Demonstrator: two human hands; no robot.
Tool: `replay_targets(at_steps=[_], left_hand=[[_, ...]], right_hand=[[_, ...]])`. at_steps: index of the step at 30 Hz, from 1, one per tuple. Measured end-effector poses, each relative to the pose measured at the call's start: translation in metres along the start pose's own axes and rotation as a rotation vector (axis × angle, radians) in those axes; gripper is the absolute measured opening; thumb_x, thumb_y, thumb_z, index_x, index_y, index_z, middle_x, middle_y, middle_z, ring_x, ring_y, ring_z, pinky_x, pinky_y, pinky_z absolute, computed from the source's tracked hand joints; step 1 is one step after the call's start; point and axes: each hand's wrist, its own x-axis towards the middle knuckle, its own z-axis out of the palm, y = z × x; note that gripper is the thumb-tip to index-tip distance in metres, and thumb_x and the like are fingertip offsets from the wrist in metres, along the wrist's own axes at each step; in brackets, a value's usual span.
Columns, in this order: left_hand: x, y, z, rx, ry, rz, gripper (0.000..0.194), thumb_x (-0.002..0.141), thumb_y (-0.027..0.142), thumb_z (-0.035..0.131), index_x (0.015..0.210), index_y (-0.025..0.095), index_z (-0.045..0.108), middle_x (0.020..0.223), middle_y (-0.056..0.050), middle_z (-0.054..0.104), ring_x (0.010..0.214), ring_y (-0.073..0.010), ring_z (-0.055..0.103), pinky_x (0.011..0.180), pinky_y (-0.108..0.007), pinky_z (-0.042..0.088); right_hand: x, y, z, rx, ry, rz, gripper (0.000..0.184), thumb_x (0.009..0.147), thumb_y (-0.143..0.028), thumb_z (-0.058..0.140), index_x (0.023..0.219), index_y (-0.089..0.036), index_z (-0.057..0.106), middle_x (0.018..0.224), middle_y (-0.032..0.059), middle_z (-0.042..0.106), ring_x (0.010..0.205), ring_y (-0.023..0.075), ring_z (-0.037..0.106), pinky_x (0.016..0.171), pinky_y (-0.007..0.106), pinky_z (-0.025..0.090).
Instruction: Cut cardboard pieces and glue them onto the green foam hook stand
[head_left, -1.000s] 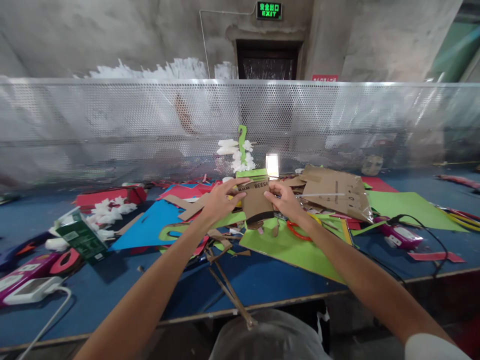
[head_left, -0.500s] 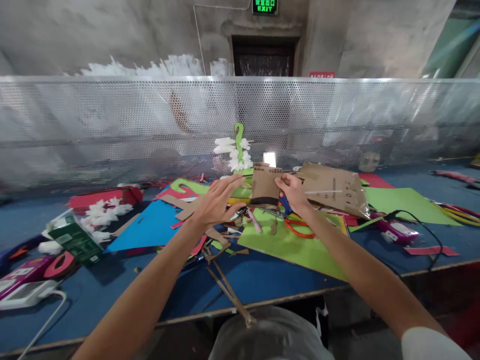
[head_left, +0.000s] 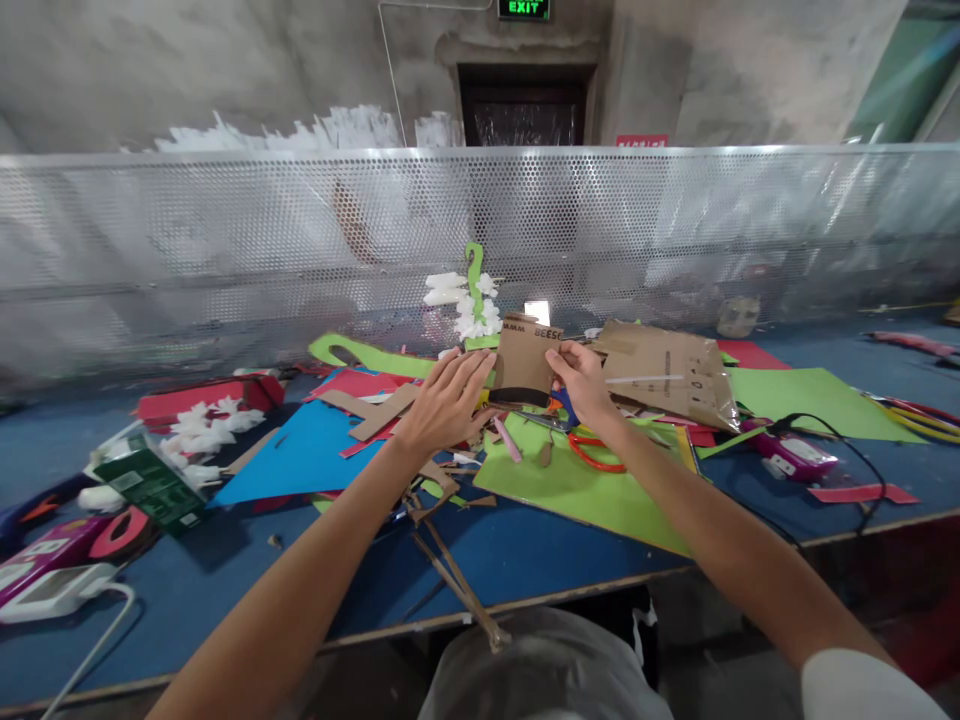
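Observation:
A folded brown cardboard piece [head_left: 527, 362] with black print along its top and a dark band near the bottom stands upright above the pile. My right hand [head_left: 583, 382] pinches its right edge between thumb and fingers. On the opposite side, my left hand [head_left: 446, 402] has its fingers stretched out, with the tips at the cardboard's left edge; whether the thumb grips behind is hidden. A green paper strip [head_left: 360, 355] with a curled end extends leftward from behind my left hand. Orange-handled scissors [head_left: 596, 452] lie below my right hand.
Green sheets [head_left: 577, 500], a blue sheet [head_left: 300, 450] and a larger cardboard piece [head_left: 660, 375] cover the blue table. A green hook-shaped stem with white flowers [head_left: 477, 300] stands behind. Glue guns [head_left: 795, 455] lie at both sides. A perforated metal screen [head_left: 262, 240] bounds the back.
My left hand has moved in to the cardboard's left edge, its thumb now closer to the fingers. The green strip's curled end has shifted left and up. My right hand keeps its pinch.

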Motion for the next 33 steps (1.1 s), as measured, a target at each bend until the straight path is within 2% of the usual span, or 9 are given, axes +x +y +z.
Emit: replay_targets(at_steps=[4,11,19,25,30,33], left_hand=[[-0.001,-0.001,0.001,-0.005,0.013,0.01,0.088,0.101,0.052,0.059,0.17,0.015,0.019,0.15,-0.022,0.06,0.141,-0.0382,0.057,0.126,-0.057,0.038],[-0.002,-0.003,0.002,-0.033,0.018,0.016,0.081,0.102,0.056,0.056,0.167,0.016,0.031,0.149,-0.022,0.061,0.141,-0.0383,0.058,0.125,-0.058,0.038],[-0.001,0.001,0.003,0.012,-0.006,0.029,0.085,0.101,0.054,0.059,0.168,0.014,0.024,0.15,-0.022,0.061,0.14,-0.0375,0.058,0.125,-0.055,0.038],[0.001,0.009,0.006,-0.052,-0.009,-0.09,0.09,0.1,0.061,0.057,0.168,0.014,0.022,0.153,-0.024,0.057,0.144,-0.0387,0.054,0.126,-0.057,0.036],[0.0,0.015,0.014,-0.131,-0.028,-0.219,0.098,0.097,0.07,0.056,0.168,0.014,0.018,0.158,-0.025,0.052,0.148,-0.0398,0.05,0.128,-0.059,0.032],[-0.001,0.017,0.018,-0.156,-0.023,-0.272,0.099,0.095,0.073,0.056,0.166,0.013,0.021,0.157,-0.026,0.053,0.148,-0.0412,0.05,0.127,-0.061,0.032]], right_hand=[[-0.001,-0.002,-0.001,-0.015,-0.007,-0.005,0.041,0.076,-0.055,0.084,0.082,-0.023,0.058,0.066,-0.0052,0.056,0.048,0.0085,0.047,0.045,0.023,0.041],[0.0,-0.002,-0.003,-0.021,-0.025,-0.01,0.042,0.077,-0.056,0.084,0.08,-0.023,0.059,0.066,-0.005,0.056,0.047,0.0085,0.047,0.045,0.023,0.04],[0.003,0.006,-0.006,-0.023,-0.041,0.054,0.04,0.079,-0.055,0.083,0.083,-0.023,0.059,0.069,-0.0046,0.056,0.051,0.0093,0.047,0.045,0.023,0.039],[0.002,0.003,-0.003,-0.001,-0.024,0.104,0.046,0.077,-0.057,0.083,0.081,-0.024,0.052,0.069,-0.0062,0.053,0.051,0.0085,0.044,0.041,0.022,0.034],[0.0,0.003,0.001,0.016,0.001,0.131,0.047,0.075,-0.057,0.084,0.083,-0.023,0.054,0.068,-0.0062,0.054,0.049,0.0084,0.045,0.04,0.021,0.035],[-0.001,0.004,0.004,0.02,0.009,0.133,0.045,0.075,-0.056,0.083,0.083,-0.023,0.053,0.067,-0.0064,0.055,0.048,0.0081,0.046,0.039,0.021,0.035]])
